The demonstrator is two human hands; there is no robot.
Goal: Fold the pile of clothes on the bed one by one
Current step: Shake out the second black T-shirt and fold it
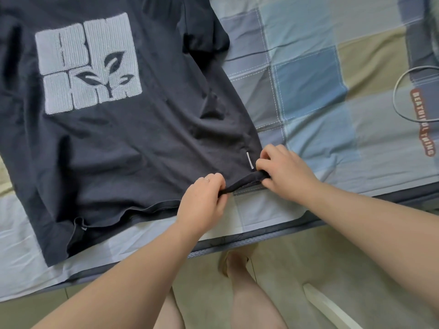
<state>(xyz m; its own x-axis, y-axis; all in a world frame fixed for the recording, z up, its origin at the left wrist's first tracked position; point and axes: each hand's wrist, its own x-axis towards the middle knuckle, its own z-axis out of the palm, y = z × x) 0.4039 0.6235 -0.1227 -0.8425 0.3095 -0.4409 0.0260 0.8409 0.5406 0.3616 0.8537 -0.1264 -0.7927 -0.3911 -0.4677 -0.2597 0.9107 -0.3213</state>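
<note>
Both hands, left hand (204, 200) and right hand (282, 172), pinch the bunched hem corner of a dark navy cotton T-shirt (123, 143) with a pale embroidered leaf logo (89, 64), spread beyond them on the blue plaid bedsheet (332, 79).

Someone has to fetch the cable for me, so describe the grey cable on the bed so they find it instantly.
Look at the checked bedsheet, right of the dark T-shirt. Near the picture's right edge lies a thin grey cable, looped across a red printed label. It is the only cord in view.
</note>
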